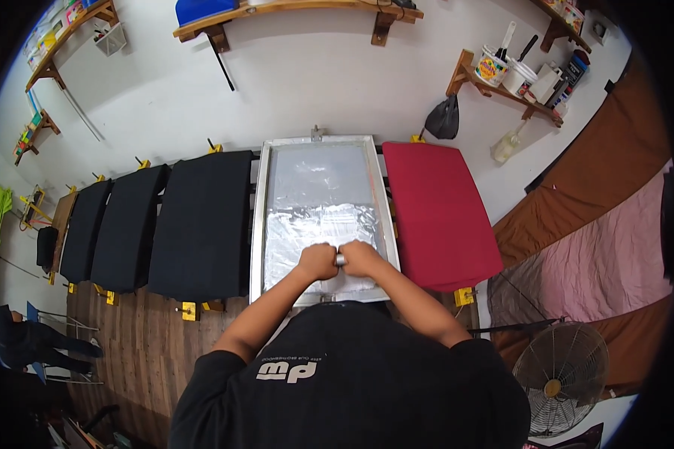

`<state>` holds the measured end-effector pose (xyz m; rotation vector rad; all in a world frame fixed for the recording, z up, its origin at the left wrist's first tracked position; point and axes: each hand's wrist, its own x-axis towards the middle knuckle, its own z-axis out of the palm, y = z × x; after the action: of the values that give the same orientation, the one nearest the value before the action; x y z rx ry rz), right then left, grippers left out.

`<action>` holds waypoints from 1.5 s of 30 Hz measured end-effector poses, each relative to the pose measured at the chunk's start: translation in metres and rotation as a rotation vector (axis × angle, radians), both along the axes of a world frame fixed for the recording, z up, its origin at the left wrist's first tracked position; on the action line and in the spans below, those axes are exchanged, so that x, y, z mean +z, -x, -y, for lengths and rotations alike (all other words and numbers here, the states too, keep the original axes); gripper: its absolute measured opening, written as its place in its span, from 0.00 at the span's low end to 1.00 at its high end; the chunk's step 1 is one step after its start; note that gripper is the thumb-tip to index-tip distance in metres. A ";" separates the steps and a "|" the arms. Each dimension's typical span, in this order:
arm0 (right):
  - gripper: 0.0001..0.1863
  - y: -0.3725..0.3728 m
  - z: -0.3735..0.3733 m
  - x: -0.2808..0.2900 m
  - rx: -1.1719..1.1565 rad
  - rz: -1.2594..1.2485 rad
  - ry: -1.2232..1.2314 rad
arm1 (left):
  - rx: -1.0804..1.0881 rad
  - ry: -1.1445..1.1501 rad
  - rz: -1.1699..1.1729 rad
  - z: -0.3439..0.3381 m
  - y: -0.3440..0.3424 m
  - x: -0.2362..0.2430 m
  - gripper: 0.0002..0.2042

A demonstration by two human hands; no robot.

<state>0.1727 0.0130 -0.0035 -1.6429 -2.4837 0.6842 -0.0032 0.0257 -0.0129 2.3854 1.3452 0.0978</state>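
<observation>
A screen-printing frame [258, 224] with a silvery metal rim lies in front of me. The far part of its mesh [314, 176] looks dull grey; the near part is glossy and wrinkled-looking. Over the near half, my left hand [319, 262] and my right hand [360, 259] sit side by side, both closed round the bar of a squeegee [341, 260]. Only a short grey, rounded piece shows between my fists. My hands and arms hide the rest, so I cannot tell how its blade meets the mesh.
Several boards with black fabric [202, 221] stand left; one with red fabric [442, 213] stands right. Yellow clamps [189, 310] hold their ends. A standing fan [558, 382] is at lower right. Wall shelves [292, 10] hang beyond. A person [41, 344] is at far left.
</observation>
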 end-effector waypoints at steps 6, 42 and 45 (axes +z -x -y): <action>0.13 0.004 0.039 -0.016 0.057 -0.020 -0.087 | -0.098 -0.047 0.015 0.033 0.002 -0.004 0.12; 0.09 0.000 -0.005 -0.008 -0.041 -0.052 0.030 | 0.021 0.015 -0.020 -0.004 0.000 -0.003 0.13; 0.12 0.006 0.019 -0.022 -0.076 -0.054 -0.154 | 0.001 -0.156 0.059 0.019 -0.004 -0.015 0.12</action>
<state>0.1662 -0.0059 -0.0257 -1.6304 -2.3585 0.5074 0.0005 0.0070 -0.0281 2.4880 1.3568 0.2804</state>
